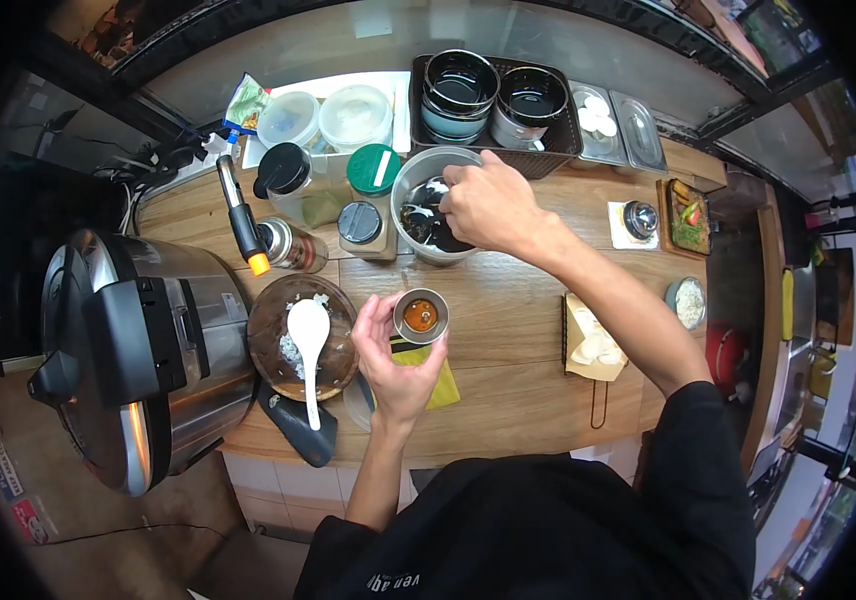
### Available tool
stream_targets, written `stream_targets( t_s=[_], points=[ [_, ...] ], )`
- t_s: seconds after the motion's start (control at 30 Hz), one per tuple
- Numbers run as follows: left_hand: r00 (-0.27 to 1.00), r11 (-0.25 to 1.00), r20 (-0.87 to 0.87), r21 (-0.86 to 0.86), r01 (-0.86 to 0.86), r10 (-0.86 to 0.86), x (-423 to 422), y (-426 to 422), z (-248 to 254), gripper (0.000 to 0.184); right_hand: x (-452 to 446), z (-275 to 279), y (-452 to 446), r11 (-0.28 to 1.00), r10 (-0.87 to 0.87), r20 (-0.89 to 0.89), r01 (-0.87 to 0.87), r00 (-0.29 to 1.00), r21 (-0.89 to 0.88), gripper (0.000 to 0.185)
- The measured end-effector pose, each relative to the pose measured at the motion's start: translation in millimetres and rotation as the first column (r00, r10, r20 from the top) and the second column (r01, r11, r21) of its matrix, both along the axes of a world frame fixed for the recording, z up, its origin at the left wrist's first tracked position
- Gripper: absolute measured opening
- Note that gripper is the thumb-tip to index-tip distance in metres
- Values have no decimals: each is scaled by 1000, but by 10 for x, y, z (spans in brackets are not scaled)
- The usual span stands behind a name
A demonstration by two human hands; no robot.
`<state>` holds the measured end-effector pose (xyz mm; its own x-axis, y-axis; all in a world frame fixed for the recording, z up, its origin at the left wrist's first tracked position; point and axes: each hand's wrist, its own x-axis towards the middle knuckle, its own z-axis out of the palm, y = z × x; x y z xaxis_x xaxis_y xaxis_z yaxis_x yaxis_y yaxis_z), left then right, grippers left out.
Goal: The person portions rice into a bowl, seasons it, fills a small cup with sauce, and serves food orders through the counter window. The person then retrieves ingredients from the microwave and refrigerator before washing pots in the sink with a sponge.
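A small metal cup [401,313] with amber liquid in it is held between the fingers and thumb of my left hand [395,378], above the middle of the wooden table. My right hand [491,205] reaches over the clear plastic tub [399,192], its fingers curled together at the opening. Dark, glossy contents [422,218] fill part of that tub. Whatever the right fingertips grip, if anything, is hidden. Beneath my left hand lies a yellow-green packet or cloth [443,388]. A jar with a green lid [372,169] stands beside the tub.
At left are a large rice cooker [173,345], a wooden bowl [266,365] with a white rice paddle [309,325], and a blowtorch [240,215]. Black bowls [460,82] sit in a basket at the back. A paper-lined wire basket [596,345] lies under my right forearm.
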<state>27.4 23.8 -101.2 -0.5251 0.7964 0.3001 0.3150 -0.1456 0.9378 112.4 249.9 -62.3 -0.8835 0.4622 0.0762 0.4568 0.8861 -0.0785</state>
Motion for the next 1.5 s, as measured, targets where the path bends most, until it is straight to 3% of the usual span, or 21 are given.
stream_targets(
  t_s=[0.13,0.2,0.33,0.47,0.63,0.93,1.0,1.2,1.27,1.37,1.5],
  points=[
    [1000,1000,-26,16,10,-10,-82,117,66,88,196,188,-50,992,-92,-119,81,989,-95,14],
    [999,999,-46,39,8,-7,-111,196,102,87,306,212,-53,977,-170,-284,124,944,-173,16],
    [998,999,-68,33,5,-3,-101,347,187,86,472,305,-69,928,-310,-388,189,868,-320,17],
    [998,1000,-64,16,-11,12,-97,520,289,87,605,468,-145,926,-337,-506,182,794,-331,15],
    [995,999,-96,42,-10,14,-106,723,436,87,770,667,-335,965,-245,-589,137,770,-221,10],
    [995,993,-93,103,51,-42,-84,878,545,89,936,708,-589,982,-173,-555,187,813,-32,13],
    [995,993,-87,111,50,-40,-86,849,531,88,897,738,-533,984,-160,-656,174,737,-45,14],
    [994,996,-100,74,46,-39,-89,514,421,90,614,444,-120,969,-234,-486,244,842,-42,9],
    [989,998,-146,66,20,-10,-60,357,371,88,408,344,-76,989,-143,-236,150,961,9,8],
    [984,998,-173,23,52,-47,-5,103,221,84,104,150,-9,996,24,-38,-20,999,87,9],
    [981,994,-169,-56,90,-98,101,-149,19,86,-63,-29,29,996,50,68,-55,996,76,12]
  ],
)
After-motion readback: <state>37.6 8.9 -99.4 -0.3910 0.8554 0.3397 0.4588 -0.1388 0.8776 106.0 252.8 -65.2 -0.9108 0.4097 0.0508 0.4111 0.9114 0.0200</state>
